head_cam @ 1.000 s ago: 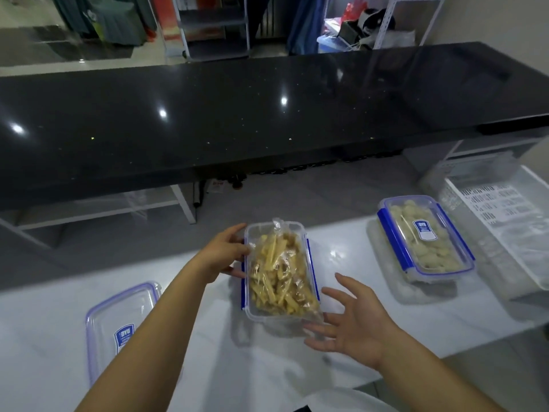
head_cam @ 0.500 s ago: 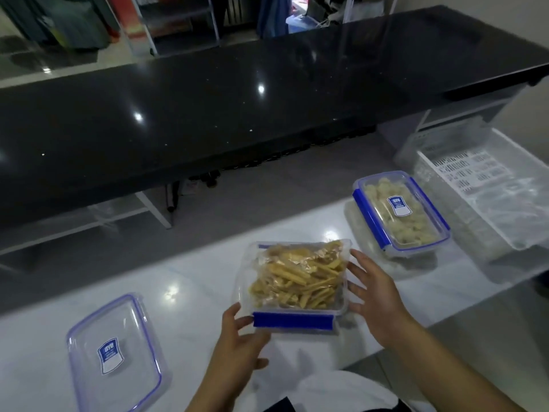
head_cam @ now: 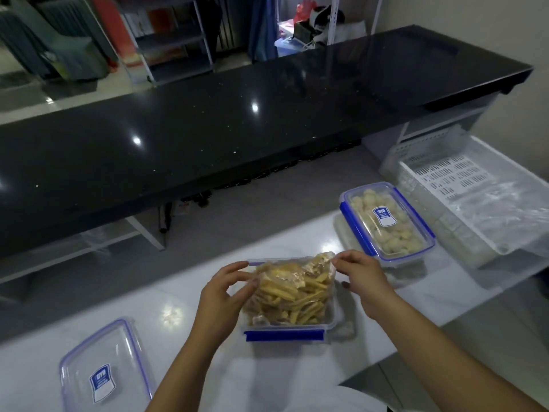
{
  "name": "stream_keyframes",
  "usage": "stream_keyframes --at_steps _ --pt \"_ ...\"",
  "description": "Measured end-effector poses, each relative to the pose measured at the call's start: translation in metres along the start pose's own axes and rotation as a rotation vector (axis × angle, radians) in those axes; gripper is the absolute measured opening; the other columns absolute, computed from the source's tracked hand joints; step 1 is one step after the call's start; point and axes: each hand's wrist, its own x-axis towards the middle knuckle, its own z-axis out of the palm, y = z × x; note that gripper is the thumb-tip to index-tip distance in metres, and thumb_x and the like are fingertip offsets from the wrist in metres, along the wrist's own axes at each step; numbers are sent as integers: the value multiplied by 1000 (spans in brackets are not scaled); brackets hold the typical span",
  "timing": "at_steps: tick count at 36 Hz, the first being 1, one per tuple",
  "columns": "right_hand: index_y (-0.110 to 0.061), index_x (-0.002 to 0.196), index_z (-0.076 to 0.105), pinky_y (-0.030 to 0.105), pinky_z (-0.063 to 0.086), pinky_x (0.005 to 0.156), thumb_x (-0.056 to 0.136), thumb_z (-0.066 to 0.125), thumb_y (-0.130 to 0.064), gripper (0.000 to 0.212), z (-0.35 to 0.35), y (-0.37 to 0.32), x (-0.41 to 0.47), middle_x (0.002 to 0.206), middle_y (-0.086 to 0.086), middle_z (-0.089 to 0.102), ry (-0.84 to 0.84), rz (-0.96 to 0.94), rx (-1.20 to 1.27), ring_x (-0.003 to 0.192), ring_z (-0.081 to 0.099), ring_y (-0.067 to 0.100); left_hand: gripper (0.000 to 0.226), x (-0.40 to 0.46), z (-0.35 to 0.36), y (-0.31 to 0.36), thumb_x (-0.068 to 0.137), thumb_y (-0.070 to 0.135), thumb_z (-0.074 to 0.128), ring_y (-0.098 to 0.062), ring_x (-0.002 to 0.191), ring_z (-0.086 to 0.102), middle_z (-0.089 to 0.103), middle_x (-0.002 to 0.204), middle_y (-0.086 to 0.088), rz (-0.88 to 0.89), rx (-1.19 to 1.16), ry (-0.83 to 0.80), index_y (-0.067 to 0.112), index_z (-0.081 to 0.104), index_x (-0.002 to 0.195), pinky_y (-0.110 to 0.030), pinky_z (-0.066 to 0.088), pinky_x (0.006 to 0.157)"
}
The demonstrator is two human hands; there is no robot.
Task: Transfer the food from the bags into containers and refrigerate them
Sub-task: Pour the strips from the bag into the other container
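Pinching the bag to get the strips out

Pinching the bag (head_cam: 294, 281) at its far edge with both hands, I have my left hand (head_cam: 221, 295) on the 10 o'clock corner and my right hand (head_cam: 361, 276) on the 2 o'clock corner, fingers and thumb curled onto the thin plastic. The bag sits inside the open container (head_cam: 285, 330), which lies on the white tabletop (head_cam: 193, 337) straight ahead of me, its blue clasp facing me at 6 o'clock. I judge that holding both corners lets me pull the mouth apart or lift the bag so the yellow strips fall into the container rather than onto the tabletop.

The lid (head_cam: 102, 373) waits flat at 8 o'clock, well apart, where I can reach it once the bag is out. At 2 o'clock a second container (head_cam: 386, 223), lidded and full of pale round pieces, looks finished. Beyond it at 3 o'clock stands a white basket (head_cam: 454, 179) with clear plastic lying in it.
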Motion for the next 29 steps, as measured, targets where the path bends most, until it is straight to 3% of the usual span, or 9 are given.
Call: stream_keyframes --at_steps 5,9,14,17,21,24,26,29 --pt "-14 85 64 52 51 98 94 65 -14 10 -2 -8 -8 107 12 67 -19 -65 34 107 61 30 11 4 -7 4 78 41 74 4 109 62 69 115 27 -70 -230 52 34 82 82 -22 48 87" --pt "-13 87 65 50 51 100 95 64 -11 8 -8 -12 -16 112 12 65 -78 -112 77 110 60 31 13 4 -13 2 86 21 74 6 103 65 72 112 23 -68 -350 106 29 82 81 -19 45 81" --pt "-25 86 72 38 56 94 93 67 -15 13 -14 -14 -29 109 -1 71 -143 -259 113 108 66 20 14 2 -23 7 74 29 74 -1 106 67 75 113 10 -31 -533 177 25 82 84 -21 45 87" --pt "-31 99 73 41 55 95 93 68 -18 16 -19 -9 -28 113 -5 70 -119 -243 98 110 66 17 18 0 -21 4 73 35 75 -2 106 67 75 112 12 -72 -496 141 34 81 90 -22 46 86" --pt "-33 128 59 50 51 102 90 71 -19 43 -20 9 -28 132 2 59 -205 -52 64 119 60 23 51 -6 -13 -12 69 49 78 -3 115 61 67 123 20 -143 -328 54 51 67 119 -21 48 85" --pt "-37 143 42 47 53 99 89 73 -15 66 -17 24 -30 133 -4 56 -118 -11 156 120 60 22 55 -12 -7 -19 68 54 78 -8 119 55 60 126 27 -169 -271 49 58 61 120 -29 47 90" --pt "-34 145 41 46 55 96 90 72 -17 65 -17 28 -30 132 -3 58 -77 21 193 119 61 25 52 -13 -3 -19 71 54 77 -10 121 51 56 131 26 -169 -220 33 63 58 118 -32 45 92" --pt "-25 133 55 38 58 85 90 72 -21 46 -16 27 -24 116 -1 70 -101 87 224 107 69 23 52 -13 2 -15 72 56 74 -8 123 44 48 136 26 -153 -126 3 65 52 118 -37 46 96"
